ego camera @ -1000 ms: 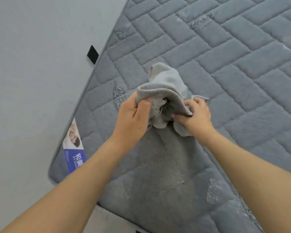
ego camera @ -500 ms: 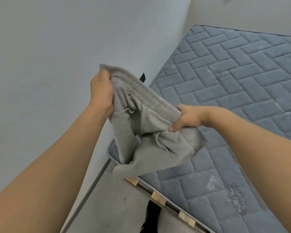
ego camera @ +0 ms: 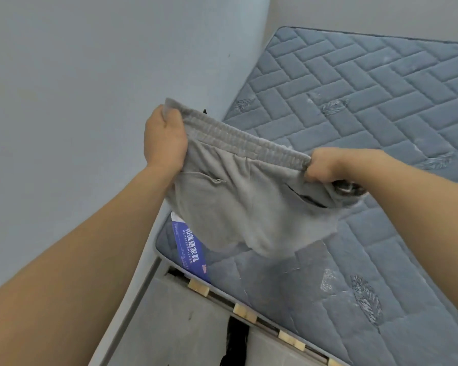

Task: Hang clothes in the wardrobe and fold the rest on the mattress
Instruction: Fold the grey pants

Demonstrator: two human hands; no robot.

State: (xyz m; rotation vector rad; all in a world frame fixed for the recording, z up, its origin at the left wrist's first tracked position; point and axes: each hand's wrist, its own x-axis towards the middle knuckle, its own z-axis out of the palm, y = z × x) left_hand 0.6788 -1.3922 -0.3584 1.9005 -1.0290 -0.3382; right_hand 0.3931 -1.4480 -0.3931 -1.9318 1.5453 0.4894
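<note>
A pair of grey shorts (ego camera: 246, 207) hangs in the air over the near left corner of the blue-grey quilted mattress (ego camera: 368, 107). Its ribbed elastic waistband is stretched taut between my hands. My left hand (ego camera: 165, 140) grips the left end of the waistband, fingers curled round the fabric. My right hand (ego camera: 321, 167) grips the right end, slightly lower. The legs of the shorts droop below, with two pocket slits showing. No wardrobe is in view.
A pale wall (ego camera: 90, 88) runs along the mattress's left side. A blue label (ego camera: 189, 247) lies at the mattress corner. Below it the bed frame (ego camera: 249, 311) shows wooden slat ends, and a dark object (ego camera: 236, 339) lies on the floor.
The shorts were bunched on the mattress; I lifted them and spread the waistband apart, my hands now wider and the garment opened out flat. The camera view has risen toward the wall.
</note>
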